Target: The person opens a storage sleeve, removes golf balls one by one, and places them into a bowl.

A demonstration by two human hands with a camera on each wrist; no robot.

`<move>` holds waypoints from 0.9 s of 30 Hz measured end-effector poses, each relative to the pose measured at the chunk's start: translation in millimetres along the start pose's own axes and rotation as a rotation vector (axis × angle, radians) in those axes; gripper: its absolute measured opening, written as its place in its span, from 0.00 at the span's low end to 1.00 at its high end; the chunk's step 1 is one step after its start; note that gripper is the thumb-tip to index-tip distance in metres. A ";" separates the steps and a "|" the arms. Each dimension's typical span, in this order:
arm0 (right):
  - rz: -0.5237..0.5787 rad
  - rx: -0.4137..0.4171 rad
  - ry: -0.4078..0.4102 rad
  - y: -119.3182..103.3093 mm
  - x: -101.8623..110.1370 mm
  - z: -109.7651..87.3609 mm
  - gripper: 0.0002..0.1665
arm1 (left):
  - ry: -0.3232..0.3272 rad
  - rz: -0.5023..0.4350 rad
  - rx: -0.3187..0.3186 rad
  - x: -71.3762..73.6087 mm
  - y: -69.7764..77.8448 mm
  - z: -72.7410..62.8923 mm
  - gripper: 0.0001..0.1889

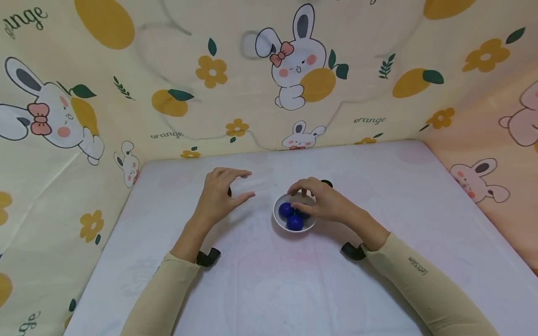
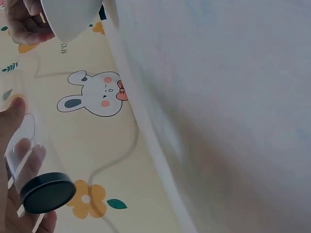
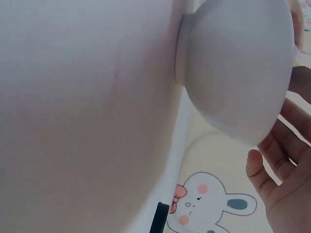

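Note:
My left hand (image 1: 216,193) holds a clear plastic jar (image 2: 36,141) on its side, thumb and fingers around the see-through wall. The jar's black end cap (image 2: 48,193) lies toward the palm side; its clear end points at the bowl. A white bowl (image 1: 276,220) stands upright on the table with blue balls (image 1: 294,223) inside. My right hand (image 1: 325,198) reaches over the bowl's right rim, thumb and index finger parted above the balls. Part of a ball is hidden beneath the thumb. From the right wrist view, the bowl's wall blocks the fingertips.
Behind my right hand, a flat black disc (image 1: 327,183) lies on the white-covered table (image 1: 273,289). Cloth with printed rabbits and oranges (image 1: 235,102) hangs along the back and sides. Dark wrist mounts (image 1: 208,257) sit close above the table at both sleeves.

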State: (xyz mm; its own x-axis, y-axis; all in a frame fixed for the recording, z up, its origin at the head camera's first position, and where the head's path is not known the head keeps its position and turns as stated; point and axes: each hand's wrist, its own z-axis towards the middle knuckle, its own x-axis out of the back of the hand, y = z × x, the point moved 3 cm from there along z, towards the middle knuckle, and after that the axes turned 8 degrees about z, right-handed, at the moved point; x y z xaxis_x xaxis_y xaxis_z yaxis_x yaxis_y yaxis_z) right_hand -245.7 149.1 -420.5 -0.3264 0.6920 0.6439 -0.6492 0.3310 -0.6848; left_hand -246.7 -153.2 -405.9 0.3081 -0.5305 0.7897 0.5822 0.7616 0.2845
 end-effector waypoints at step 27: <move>-0.192 -0.201 0.155 32.6 74.6 -51.3 0.33 | -0.256 -0.225 0.202 -27.4 -4.6 7.6 0.29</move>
State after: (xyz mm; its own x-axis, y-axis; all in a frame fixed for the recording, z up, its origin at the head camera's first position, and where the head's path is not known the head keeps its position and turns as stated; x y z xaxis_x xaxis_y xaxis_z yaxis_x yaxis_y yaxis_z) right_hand -256.0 244.4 -412.3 -0.0923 0.6888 0.7191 -0.5353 0.5747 -0.6191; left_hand -263.6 -139.4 -424.7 -0.0226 -0.6018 0.7983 0.4464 0.7084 0.5467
